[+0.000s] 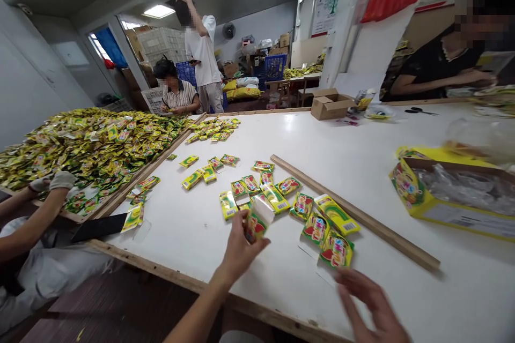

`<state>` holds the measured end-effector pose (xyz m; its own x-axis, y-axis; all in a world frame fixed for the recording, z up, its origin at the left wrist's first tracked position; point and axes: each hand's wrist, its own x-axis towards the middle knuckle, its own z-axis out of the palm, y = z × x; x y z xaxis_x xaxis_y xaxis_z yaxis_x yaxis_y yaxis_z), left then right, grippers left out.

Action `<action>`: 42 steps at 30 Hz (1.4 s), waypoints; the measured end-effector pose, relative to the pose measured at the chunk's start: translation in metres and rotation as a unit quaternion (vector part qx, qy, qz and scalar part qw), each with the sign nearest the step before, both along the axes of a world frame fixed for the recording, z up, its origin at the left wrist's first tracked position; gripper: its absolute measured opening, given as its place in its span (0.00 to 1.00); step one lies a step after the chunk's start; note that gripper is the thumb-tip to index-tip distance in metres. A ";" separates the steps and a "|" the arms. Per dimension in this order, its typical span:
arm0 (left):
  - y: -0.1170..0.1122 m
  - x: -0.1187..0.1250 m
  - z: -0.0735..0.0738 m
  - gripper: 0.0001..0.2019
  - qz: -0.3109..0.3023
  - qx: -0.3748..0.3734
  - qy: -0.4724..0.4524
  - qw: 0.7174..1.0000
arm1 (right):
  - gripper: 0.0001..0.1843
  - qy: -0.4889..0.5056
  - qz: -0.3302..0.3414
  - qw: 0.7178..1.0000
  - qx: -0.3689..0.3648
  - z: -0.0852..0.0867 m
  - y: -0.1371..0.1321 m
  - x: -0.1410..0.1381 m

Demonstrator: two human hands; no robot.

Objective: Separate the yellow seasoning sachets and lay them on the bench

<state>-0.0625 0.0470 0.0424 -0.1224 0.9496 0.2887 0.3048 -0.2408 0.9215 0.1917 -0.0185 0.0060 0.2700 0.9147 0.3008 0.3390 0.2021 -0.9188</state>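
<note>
My left hand (238, 251) is closed round a small green and yellow candy box (256, 226), whose white end flap stands open. Lower right, my right hand (372, 300) has its fingers apart and curved, with nothing seen between them. Its fingertips are close to a candy box (337, 248) lying face up with a white flap out. Beside that one lie another green box (316, 226) and a yellow box (337, 214) with a barcode. Several similar boxes (274, 198) are grouped just beyond my left hand.
A wooden strip (354, 211) crosses the white table (402, 300). To its right stands a yellow display carton (442, 209) with clear plastic inside. A large heap of boxes (100, 139) fills the left side, where a co-worker's gloved hand (62, 180) reaches. Scissors (420, 111) lie far right.
</note>
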 end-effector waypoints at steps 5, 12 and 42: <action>-0.044 0.048 -0.024 0.29 -0.082 -0.087 -0.139 0.983 | 0.19 0.039 0.154 0.987 0.001 0.005 0.017 -0.072; -0.057 0.037 -0.039 0.27 -0.139 -0.105 -0.166 0.971 | 0.23 0.080 0.189 0.975 -0.082 -0.015 0.024 -0.058; -0.042 0.041 -0.020 0.09 -0.086 -0.096 -0.114 0.985 | 0.15 0.042 0.189 0.981 -0.021 0.004 0.028 -0.065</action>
<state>-0.0219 0.0046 0.0224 0.0045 0.9964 0.0844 0.0549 -0.0845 0.9949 0.1269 0.0099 0.0096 -0.0690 0.9653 0.2517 0.1699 0.2600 -0.9505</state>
